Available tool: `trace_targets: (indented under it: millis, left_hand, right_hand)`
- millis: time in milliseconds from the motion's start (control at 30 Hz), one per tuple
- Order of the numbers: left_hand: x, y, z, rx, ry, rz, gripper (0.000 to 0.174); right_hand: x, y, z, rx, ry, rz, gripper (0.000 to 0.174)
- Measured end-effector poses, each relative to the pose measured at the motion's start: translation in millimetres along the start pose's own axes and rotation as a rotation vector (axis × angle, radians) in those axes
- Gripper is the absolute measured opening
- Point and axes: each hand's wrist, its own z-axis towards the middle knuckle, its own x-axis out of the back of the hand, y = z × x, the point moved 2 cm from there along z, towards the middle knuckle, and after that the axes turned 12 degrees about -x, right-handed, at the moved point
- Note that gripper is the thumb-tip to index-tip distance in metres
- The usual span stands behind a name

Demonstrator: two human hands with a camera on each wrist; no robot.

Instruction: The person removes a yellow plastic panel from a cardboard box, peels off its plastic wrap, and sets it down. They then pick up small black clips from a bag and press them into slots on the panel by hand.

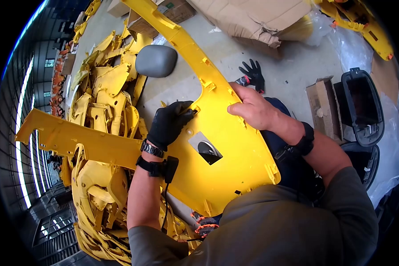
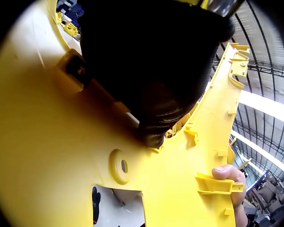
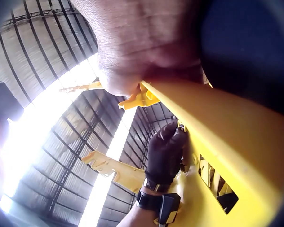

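A large yellow plastic panel [image 1: 235,150] with two long arms and a square cutout lies across the person's lap. The gloved left hand [image 1: 170,124] has its fingers curled at the panel's inner edge. Close to its fingertips, a small dark clip [image 2: 75,69] sits in a raised tab on that edge; the glove hides part of the edge. The bare right hand [image 1: 255,106] grips the panel's opposite edge, thumb on the near face beside a moulded bracket [image 2: 213,184] and the other fingers behind it.
A heap of yellow plastic parts [image 1: 104,106] fills the left side. On the floor ahead lie a grey rounded cover [image 1: 156,60] and a black glove [image 1: 254,75]. Cardboard [image 1: 252,20] is at the top; a carton [image 1: 324,104] and black plastic frames [image 1: 363,106] stand at the right.
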Motion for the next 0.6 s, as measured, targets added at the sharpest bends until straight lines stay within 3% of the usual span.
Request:
trace_targets:
  millis: [333, 600]
  left_hand:
    - [-1.6, 0.0, -5.1, -0.01, 0.012, 0.064, 0.034]
    - [-4.1, -8.3, -4.9, -0.017, 0.037, 0.006, 0.033]
  right_hand:
    - [-0.2, -2.8, -1.8, -0.015, 0.011, -0.011, 0.043]
    - [-0.4, -2.2, -0.7, 0.001, -0.001, 0.001, 0.048]
